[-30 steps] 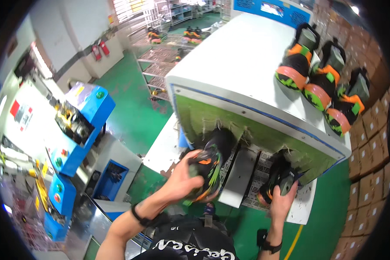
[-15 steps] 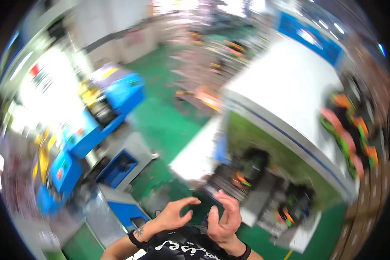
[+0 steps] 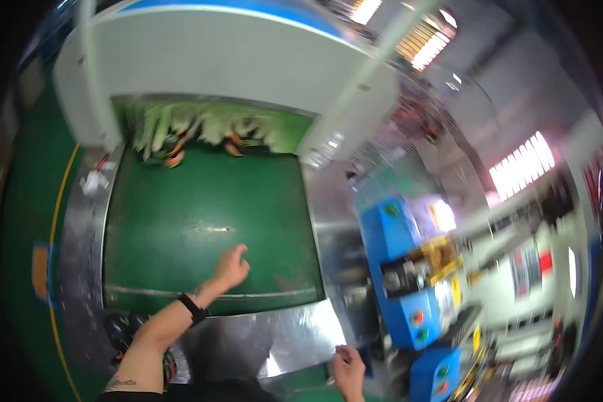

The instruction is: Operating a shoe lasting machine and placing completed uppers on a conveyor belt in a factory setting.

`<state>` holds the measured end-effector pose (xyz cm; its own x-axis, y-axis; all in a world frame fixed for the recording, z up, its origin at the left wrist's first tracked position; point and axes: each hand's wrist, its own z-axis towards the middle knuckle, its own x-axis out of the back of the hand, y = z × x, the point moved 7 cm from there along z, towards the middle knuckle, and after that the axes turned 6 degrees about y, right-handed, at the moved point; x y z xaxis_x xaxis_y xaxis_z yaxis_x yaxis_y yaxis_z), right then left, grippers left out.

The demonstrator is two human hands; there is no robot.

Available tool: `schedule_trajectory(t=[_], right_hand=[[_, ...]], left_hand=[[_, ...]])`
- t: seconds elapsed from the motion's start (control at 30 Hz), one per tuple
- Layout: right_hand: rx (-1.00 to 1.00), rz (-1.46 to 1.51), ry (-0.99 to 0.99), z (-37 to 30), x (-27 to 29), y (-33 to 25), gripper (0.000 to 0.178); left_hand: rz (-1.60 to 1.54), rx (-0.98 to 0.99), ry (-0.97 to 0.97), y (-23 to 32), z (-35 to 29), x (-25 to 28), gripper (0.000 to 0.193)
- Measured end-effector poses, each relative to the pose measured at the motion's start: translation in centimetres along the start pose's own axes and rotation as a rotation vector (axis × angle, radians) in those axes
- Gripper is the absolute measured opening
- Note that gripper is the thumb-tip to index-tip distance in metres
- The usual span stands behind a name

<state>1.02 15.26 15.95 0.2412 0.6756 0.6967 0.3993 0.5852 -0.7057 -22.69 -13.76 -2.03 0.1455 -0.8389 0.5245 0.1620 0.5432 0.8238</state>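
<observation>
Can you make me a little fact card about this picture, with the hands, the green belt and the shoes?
Left hand: over the near part of the belt, nothing seen in it
Right hand: by the metal edge, fingers curled; can't tell if it holds anything
Green belt: leads to a pale machine
Shoes: two, dark with orange, at the opening, by pale hanging strips
Picture: partly blurry

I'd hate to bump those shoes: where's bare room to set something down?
The middle of the green belt is bare, between the shoes at the fringed curtain and the left hand. The near metal ledge is bare near the right hand. Crowding: under the curtain, and dark items by the left forearm.
</observation>
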Motion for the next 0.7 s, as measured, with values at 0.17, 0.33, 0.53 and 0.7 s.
schedule_trajectory(t=[0.17, 0.33, 0.53, 0.7], right_hand=[[0.539, -0.109, -0.492, 13.3, -15.3, -12.0, 0.044], [1.228, -0.266, -0.647, 23.4, -31.1, -27.2, 0.064], [1.459, -0.976, -0.396, 44.1, -47.8, -38.6, 0.093], [1.306, -0.895, -0.627, 51.5, -51.4, -38.5, 0.081]], left_hand=[[0.442, 0.183, 0.424, -14.0, 3.7, 11.6, 0.046], [0.685, 0.2, 0.505, -19.2, 3.0, 15.0, 0.052], [0.587, 0.408, 0.376, -22.6, 1.6, 13.6, 0.054], [0.612, 0.329, 0.399, -22.8, 2.1, 13.8, 0.053]])
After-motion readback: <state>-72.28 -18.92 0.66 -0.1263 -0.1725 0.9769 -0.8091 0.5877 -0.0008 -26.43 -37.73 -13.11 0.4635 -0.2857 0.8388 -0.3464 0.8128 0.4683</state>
